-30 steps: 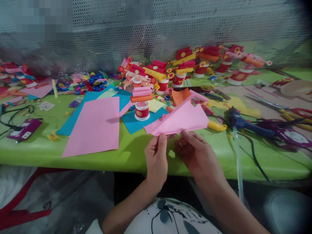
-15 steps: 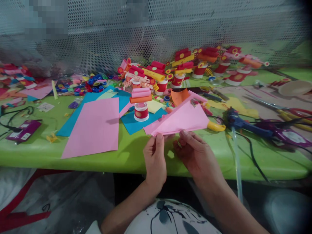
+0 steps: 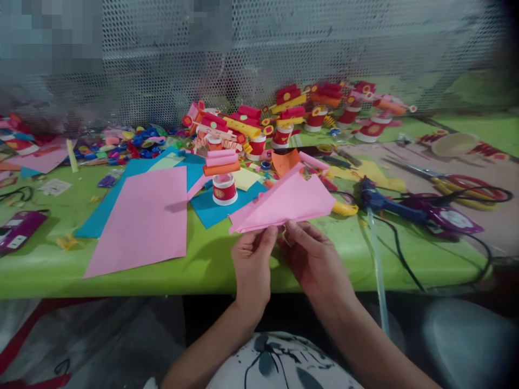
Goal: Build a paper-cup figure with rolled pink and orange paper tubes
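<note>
A pink sheet of paper [image 3: 287, 197], its near edge folded or rolled narrowly, is held up over the table edge. My left hand [image 3: 253, 259] pinches that edge near its middle, thumb on top. Close beside it, my right hand [image 3: 314, 256] pinches the same edge with thumb and fingers; its lower fingers are partly hidden. Just behind stands a red and white paper cup [image 3: 224, 189] topped with pink and orange paper rolls [image 3: 221, 162]. To the left, a larger pink sheet [image 3: 141, 216] lies flat over blue paper [image 3: 97, 213].
A blue glue gun [image 3: 389, 201] with a clear glue stick [image 3: 378, 270] and black cord lies to the right, near scissors [image 3: 441, 175]. Several finished paper-cup models [image 3: 284, 135] stand along the mesh partition. Colourful small parts [image 3: 138, 146] are heaped at the back left.
My right hand has slid left along the paper's edge, close to my left hand. The left thumb has shifted slightly right. The whole view has turned a little to the right.
</note>
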`<action>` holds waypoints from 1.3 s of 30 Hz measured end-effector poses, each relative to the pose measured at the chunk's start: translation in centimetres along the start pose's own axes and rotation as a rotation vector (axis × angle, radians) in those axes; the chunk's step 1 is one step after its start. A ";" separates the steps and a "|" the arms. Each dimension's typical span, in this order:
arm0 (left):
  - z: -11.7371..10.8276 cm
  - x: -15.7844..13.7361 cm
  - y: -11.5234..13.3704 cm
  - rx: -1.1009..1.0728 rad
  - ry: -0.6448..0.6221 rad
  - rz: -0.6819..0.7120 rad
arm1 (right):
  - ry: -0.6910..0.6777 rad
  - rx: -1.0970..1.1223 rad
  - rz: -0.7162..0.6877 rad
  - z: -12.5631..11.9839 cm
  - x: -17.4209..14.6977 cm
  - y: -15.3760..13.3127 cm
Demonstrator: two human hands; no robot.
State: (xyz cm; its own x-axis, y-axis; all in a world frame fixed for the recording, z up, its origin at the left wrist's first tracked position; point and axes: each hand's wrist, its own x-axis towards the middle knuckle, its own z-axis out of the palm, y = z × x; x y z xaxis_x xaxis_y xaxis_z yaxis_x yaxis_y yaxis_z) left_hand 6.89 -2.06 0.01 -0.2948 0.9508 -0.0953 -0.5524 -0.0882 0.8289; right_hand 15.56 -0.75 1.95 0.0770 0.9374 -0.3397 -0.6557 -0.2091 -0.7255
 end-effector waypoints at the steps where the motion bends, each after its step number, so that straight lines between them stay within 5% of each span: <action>1: 0.0 0.0 0.0 -0.006 0.004 -0.006 | 0.006 0.006 -0.004 0.0 0.0 0.0; 20: 0.5 0.1 -0.2 -0.042 -0.042 -0.035 | 0.001 0.019 0.072 -0.2 0.5 -0.3; 39: 0.9 0.2 -0.1 -0.029 0.049 -0.020 | 0.035 0.031 0.113 -0.6 0.2 -1.4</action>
State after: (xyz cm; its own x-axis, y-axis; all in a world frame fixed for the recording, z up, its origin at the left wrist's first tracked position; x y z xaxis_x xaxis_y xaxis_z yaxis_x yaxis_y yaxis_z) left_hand 7.55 -1.65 0.43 -0.3207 0.9369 -0.1388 -0.5803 -0.0786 0.8106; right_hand 16.97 -0.39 2.54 0.0272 0.8978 -0.4396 -0.6848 -0.3036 -0.6625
